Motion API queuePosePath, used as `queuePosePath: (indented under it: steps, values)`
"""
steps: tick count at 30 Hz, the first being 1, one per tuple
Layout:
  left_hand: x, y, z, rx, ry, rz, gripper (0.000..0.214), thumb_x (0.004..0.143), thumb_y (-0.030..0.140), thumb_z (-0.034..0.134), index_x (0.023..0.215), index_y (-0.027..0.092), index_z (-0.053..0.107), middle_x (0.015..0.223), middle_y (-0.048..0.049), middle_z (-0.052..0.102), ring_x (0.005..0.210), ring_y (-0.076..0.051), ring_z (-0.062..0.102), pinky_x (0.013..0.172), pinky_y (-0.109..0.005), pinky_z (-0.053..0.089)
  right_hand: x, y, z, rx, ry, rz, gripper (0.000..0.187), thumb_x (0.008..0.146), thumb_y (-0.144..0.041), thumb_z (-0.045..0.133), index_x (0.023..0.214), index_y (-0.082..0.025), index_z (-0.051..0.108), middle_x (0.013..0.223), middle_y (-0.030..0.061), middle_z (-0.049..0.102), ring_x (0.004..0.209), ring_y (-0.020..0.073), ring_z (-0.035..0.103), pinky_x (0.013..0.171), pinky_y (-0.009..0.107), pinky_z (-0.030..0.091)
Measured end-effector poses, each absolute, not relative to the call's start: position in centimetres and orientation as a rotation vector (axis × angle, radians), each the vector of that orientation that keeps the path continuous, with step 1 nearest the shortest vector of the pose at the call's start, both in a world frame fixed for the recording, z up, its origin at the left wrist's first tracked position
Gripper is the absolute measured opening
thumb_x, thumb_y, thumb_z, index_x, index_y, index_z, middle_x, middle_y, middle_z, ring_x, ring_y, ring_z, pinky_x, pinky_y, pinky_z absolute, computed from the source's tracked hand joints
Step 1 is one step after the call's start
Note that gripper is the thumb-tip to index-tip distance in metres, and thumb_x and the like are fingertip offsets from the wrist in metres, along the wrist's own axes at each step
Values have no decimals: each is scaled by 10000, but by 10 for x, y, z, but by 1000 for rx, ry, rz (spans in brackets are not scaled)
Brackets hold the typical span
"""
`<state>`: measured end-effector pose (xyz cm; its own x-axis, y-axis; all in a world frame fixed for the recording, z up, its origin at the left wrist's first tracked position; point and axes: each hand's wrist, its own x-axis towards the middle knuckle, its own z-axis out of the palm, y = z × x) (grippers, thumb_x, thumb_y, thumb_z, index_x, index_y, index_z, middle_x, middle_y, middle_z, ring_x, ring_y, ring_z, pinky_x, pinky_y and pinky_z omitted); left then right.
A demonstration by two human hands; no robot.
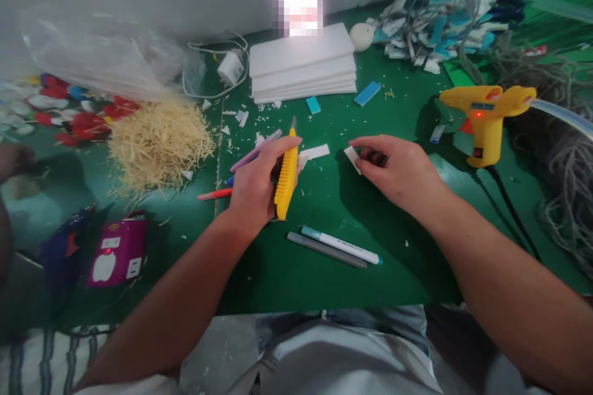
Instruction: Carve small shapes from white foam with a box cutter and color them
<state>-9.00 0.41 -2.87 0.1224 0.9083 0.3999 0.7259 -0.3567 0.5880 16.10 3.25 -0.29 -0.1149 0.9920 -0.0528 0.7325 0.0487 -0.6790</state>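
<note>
My left hand [252, 188] is closed around a yellow utility knife [286, 176], its blade end pointing away from me. A white strip [316, 152] sticks out beside the knife at the left fingertips; whether the fingers grip it too, I cannot tell. Between the thumb and fingers of my right hand [403, 170] is a small white piece of foam board [353, 159], held just above the table. Under and beside my left hand lie a purple marker [254, 151] and a red marker [215, 194]. Closer to me rest a white-and-teal marker [341, 245] and a grey stick [327, 250].
A yellow hot glue gun [493, 117] stands at right, cord trailing. White foam sheets [303, 65] are stacked at the back, near blue pieces [367, 93]. Left are straw-like shreds [160, 148], a magenta power socket [118, 252] and another person's hand [13, 160]. Wrapped wires [435, 15] lie back right.
</note>
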Motion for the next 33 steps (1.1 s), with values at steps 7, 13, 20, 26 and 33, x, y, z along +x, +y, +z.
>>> queuePosePath:
  steps: [7, 13, 20, 26, 33]
  values:
    - [-80, 9, -24, 2285, 1459, 1058, 385, 957, 308, 731, 1323, 277, 614, 1047, -3, 794, 872, -170, 787, 814, -263, 643, 158, 31, -4, -1711, -1974, 720, 321, 871, -248, 689, 1162, -197, 815, 914, 57, 722, 707, 174, 601, 700, 335, 498]
    - [-87, 9, -22, 2332, 1379, 1305, 501, 968, 416, 727, 1412, 274, 542, 1266, -67, 756, 967, -206, 795, 862, -323, 659, 160, 27, -5, -1687, -2120, 618, 419, 794, -270, 778, 1206, -199, 796, 953, 75, 710, 808, 222, 627, 735, 358, 495]
    - [-108, 10, -10, 2356, 1542, 1372, 433, 997, 369, 697, 1419, 352, 605, 1245, -13, 773, 1046, -225, 784, 974, -390, 643, 161, 25, -9, -1646, -2221, 535, 330, 820, -189, 699, 1132, -245, 792, 920, 66, 701, 806, 226, 619, 683, 345, 458]
    - [-124, 15, 1, 2309, 1632, 1283, 357, 991, 428, 708, 1340, 382, 654, 1206, 11, 762, 1041, -245, 776, 963, -449, 662, 160, 24, -4, -1652, -2203, 531, 262, 844, -265, 714, 1093, -239, 790, 896, 64, 698, 777, 218, 602, 659, 335, 438]
    - [-118, 23, -2, 1757, 1284, 1383, 355, 975, 550, 658, 1291, 389, 659, 1065, -1, 759, 932, -214, 773, 840, -396, 706, 160, 25, -3, -1647, -2167, 617, 240, 882, -292, 686, 1076, -220, 806, 867, 56, 681, 704, 181, 572, 648, 328, 434]
